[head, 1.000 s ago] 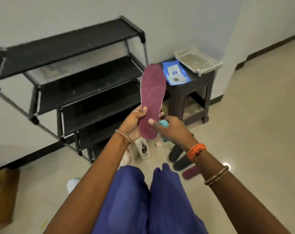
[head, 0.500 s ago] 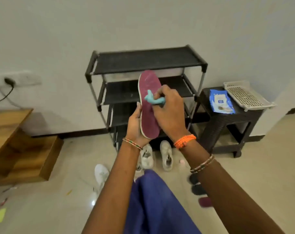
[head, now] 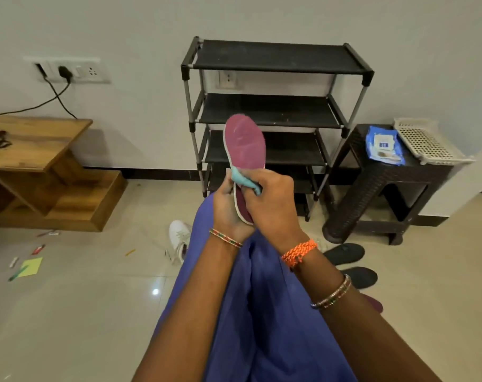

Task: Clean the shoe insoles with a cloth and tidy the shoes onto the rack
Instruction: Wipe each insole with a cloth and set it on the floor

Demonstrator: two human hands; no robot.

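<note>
A maroon insole (head: 245, 144) stands upright in front of me, its heel end gripped by my left hand (head: 224, 208). My right hand (head: 273, 205) presses a small teal cloth (head: 244, 181) against the insole's lower middle. Behind it stands the black four-shelf shoe rack (head: 273, 111), its shelves bare. A white sneaker (head: 179, 238) lies on the floor left of my knee. Two dark insoles (head: 344, 253) (head: 362, 277) lie on the floor at the right, and a sliver of a maroon one (head: 376, 304) shows past my right forearm.
A dark wicker stool (head: 377, 188) right of the rack carries a blue wipes pack (head: 383, 144) and a white plastic tray (head: 427, 142). A wooden stepped unit (head: 38, 175) stands at the left. Small scraps and a yellow note (head: 30, 267) litter the floor.
My right hand with the cloth has slid down the insole from its middle toward the heel. The view has shifted left and back, showing more of the rack and the room.
</note>
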